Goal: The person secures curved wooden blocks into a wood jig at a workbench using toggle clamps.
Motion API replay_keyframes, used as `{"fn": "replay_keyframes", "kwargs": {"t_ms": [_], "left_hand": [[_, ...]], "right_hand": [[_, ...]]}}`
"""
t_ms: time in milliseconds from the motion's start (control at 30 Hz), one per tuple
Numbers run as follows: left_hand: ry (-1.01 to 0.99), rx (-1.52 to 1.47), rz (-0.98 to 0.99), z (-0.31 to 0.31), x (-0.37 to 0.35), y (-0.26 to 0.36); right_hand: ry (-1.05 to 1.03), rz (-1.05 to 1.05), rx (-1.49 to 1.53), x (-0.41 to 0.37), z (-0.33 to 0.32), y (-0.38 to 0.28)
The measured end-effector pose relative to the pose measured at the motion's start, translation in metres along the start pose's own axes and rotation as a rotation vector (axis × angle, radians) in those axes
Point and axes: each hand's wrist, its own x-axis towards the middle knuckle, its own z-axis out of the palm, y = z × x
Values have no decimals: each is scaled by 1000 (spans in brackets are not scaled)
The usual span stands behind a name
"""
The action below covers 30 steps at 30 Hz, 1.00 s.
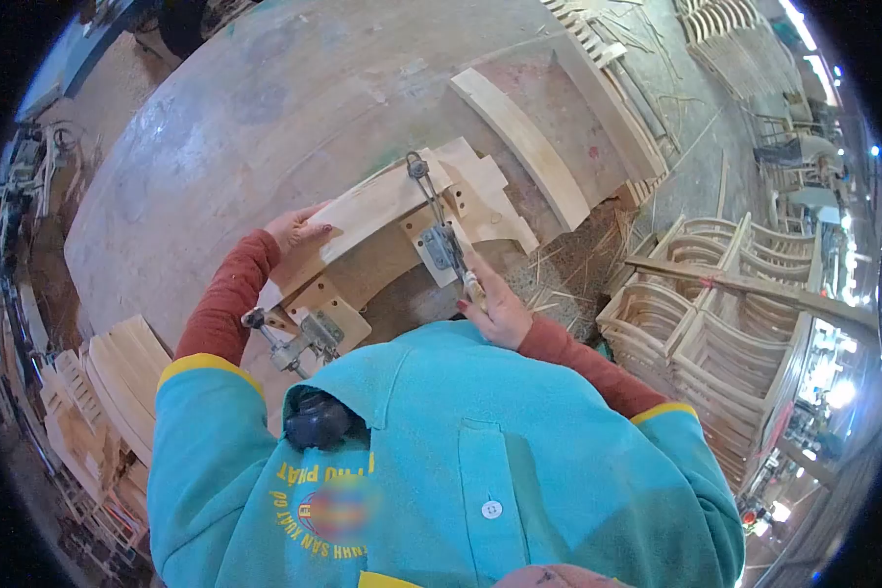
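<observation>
A curved wooden piece lies in a plywood jig on the workbench. My left hand presses flat on the left end of that piece. My right hand grips the handle of a metal toggle clamp whose long arm reaches up over the piece. A second toggle clamp sits at the jig's near left corner, untouched.
The big round worn table carries another curved slat at the back right. Stacks of curved chair parts stand to the right, more wooden parts to the left. Shavings litter the floor.
</observation>
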Motion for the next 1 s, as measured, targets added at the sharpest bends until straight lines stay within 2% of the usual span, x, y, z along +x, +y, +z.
{"fn": "replay_keyframes", "kwargs": {"t_ms": [100,167,200,300,400,500,567,633,667,733,767,833,867,933,1000], "left_hand": [[-21,-92,-9,0,0,-4],[-5,-39,-20,3,-3,6],[6,-10,-26,2,-4,9],[45,15,-80,0,1,-5],[127,-52,-55,6,-2,-2],[271,635,1,-12,1,-5],[547,36,268,-31,-2,-45],[842,-322,158,-30,-51,-21],[945,-357,118,-11,-90,4],[1128,-418,61,39,-156,52],[1101,102,346,52,-170,-5],[844,308,224,91,-194,-32],[659,-25,-139,138,-204,18],[328,-712,-421,187,-209,31],[346,-899,-206,218,-199,8]], "right_hand": [[23,227,4,9,10,-2],[-8,390,81,21,22,5],[-140,454,27,25,18,6],[-285,614,206,32,7,-1],[-116,452,-13,32,21,18],[-40,410,-11,30,24,16],[-4,328,33,28,32,33],[-19,204,59,26,40,69],[-22,126,63,25,45,85],[-107,327,316,27,41,78],[-136,434,433,29,38,71],[-114,442,438,32,37,57],[-95,450,437,32,37,53],[-100,443,449,33,38,52],[-120,438,450,33,38,56]]}}
